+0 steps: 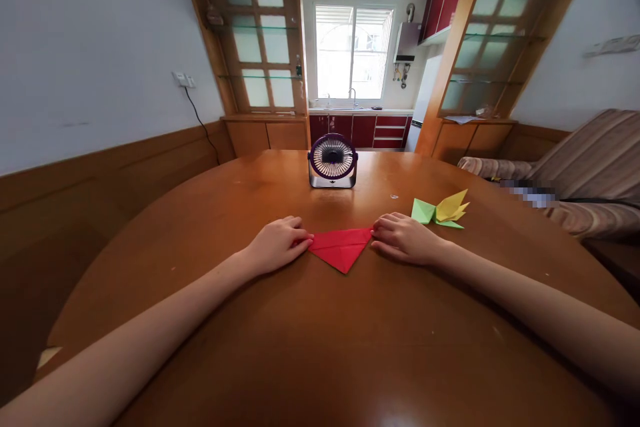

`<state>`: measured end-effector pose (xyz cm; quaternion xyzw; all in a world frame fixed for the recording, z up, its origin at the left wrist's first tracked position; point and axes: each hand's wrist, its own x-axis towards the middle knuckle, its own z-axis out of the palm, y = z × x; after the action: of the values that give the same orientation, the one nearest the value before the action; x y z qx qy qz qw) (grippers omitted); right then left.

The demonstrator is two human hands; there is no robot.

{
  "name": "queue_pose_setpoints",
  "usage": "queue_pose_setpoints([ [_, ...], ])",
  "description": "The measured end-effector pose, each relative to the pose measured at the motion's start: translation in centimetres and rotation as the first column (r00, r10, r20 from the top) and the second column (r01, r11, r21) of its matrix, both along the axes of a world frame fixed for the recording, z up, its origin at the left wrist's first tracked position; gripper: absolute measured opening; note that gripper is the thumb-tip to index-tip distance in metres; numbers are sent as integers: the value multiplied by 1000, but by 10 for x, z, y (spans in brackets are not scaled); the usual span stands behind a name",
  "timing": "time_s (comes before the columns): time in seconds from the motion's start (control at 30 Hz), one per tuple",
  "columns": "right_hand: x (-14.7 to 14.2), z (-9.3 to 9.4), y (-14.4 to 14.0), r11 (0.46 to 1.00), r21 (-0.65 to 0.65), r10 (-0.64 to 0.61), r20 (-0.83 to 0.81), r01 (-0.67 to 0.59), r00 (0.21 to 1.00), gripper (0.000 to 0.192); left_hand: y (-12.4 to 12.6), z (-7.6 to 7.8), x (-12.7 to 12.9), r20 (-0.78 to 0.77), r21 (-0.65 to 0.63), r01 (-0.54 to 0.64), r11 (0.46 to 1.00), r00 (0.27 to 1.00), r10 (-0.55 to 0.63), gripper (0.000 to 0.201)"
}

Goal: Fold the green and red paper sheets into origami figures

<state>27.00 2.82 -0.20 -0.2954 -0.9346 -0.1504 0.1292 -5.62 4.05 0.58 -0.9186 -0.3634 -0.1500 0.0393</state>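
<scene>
A sheet of red paper [341, 248], folded into a triangle, lies on the table with its point towards me. Crease lines run across it. Its left corner is pinched between the thumb and fingers of my left hand [281, 244]. At the opposite corner, my right hand [406, 237] grips the paper in the same way, fingers closed. Both corners are partly covered by my fingertips. Just beyond my right hand rests a folded paper piece in green [423, 211] and yellow [451, 205].
The brown wooden table [320, 347] has a rounded far edge. A small purple desk fan [333, 159] stands upright beyond the red paper. To the right is a striped sofa [590, 167]. A black cord [199, 117] hangs from the left wall socket.
</scene>
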Motion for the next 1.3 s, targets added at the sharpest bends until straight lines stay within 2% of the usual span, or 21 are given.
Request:
queue_pose_setpoints([
  [0.1,-4,0,7,995,-33,-97,-22,97,995,43,-2,-1,2,49,-12,45,999,998,-44,43],
  [0.3,-17,-2,25,969,-19,-247,-51,247,968,48,-9,-6,9,152,-84,210,974,969,-196,36],
  [0.5,-32,-7,29,952,5,-305,-42,306,951,57,-9,-6,6,231,-188,342,921,927,-297,28],
  [0.6,-36,-12,27,949,33,-313,-58,315,948,56,-6,-5,2,253,-239,382,893,912,-322,41],
  [0.7,-40,-15,23,967,83,-233,-93,241,968,45,-5,-6,1,230,-181,383,906,912,-340,40],
  [0.83,-48,-15,16,991,102,-79,-102,89,992,24,-8,-7,5,58,14,401,916,914,-401,29],
  [0.97,-54,-17,10,996,42,77,-69,-75,995,24,-12,-5,8,-73,127,407,905,913,-400,33],
  [1.13,-56,-17,2,978,-35,202,-124,-208,972,27,-15,-7,10,42,92,332,939,941,-337,35],
  [1.3,-55,-13,-5,943,-83,303,-183,-322,935,28,-11,-12,14,268,-76,216,973,945,-189,30],
])
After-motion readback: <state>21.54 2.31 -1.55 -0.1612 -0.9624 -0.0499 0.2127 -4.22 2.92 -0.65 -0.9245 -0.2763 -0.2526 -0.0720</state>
